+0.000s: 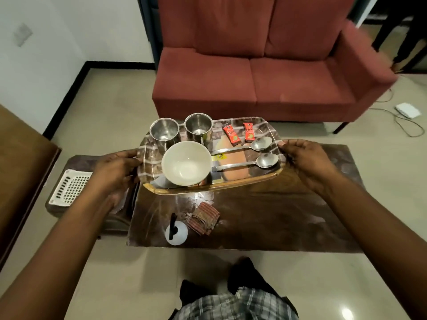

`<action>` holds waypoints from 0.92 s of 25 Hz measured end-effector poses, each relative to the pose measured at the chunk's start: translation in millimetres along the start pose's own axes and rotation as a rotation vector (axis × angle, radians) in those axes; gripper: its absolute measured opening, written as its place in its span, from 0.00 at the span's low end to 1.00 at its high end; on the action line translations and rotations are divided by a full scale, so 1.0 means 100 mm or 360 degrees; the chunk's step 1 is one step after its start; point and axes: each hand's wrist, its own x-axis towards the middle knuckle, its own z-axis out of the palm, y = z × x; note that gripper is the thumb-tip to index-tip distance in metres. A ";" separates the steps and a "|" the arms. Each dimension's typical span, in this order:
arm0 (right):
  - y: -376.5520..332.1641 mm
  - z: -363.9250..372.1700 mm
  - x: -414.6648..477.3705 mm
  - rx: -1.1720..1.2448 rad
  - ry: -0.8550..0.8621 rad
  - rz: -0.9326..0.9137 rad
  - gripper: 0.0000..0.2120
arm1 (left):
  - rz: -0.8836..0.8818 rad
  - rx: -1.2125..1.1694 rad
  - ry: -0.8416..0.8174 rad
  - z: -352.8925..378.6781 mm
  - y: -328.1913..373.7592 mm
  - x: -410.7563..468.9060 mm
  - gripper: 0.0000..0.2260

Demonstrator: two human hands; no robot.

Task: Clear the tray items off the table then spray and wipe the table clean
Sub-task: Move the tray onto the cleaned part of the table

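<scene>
A patterned tray (249,181) is held over the far part of the dark glossy table (265,218). My left hand (115,169) grips its left edge and my right hand (305,162) grips its right edge. On the tray stand two steel cups (164,131) (198,127), a white bowl (186,162), two spoons (261,144) (265,160) and two red sachets (231,134) (249,132). Near the table's front left stand a white spray bottle (176,232) and a folded checked cloth (203,218).
A red sofa (254,77) stands just behind the table. A low stool with a white plastic basket (70,190) sits left of the table, and a brown wooden surface (20,172) lies further left. A white device with cables (407,110) lies on the floor at right.
</scene>
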 end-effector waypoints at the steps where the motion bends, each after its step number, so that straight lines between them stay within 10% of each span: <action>1: -0.01 -0.15 -0.07 0.0029 0.0042 0.0005 0.05 | 0.0003 0.0012 -0.0028 0.13 0.01 -0.05 0.14; 23: 0.94 -2.50 0.74 -0.0086 0.0232 0.0361 0.07 | -0.0153 0.0348 -0.0056 2.78 -0.82 0.47 0.11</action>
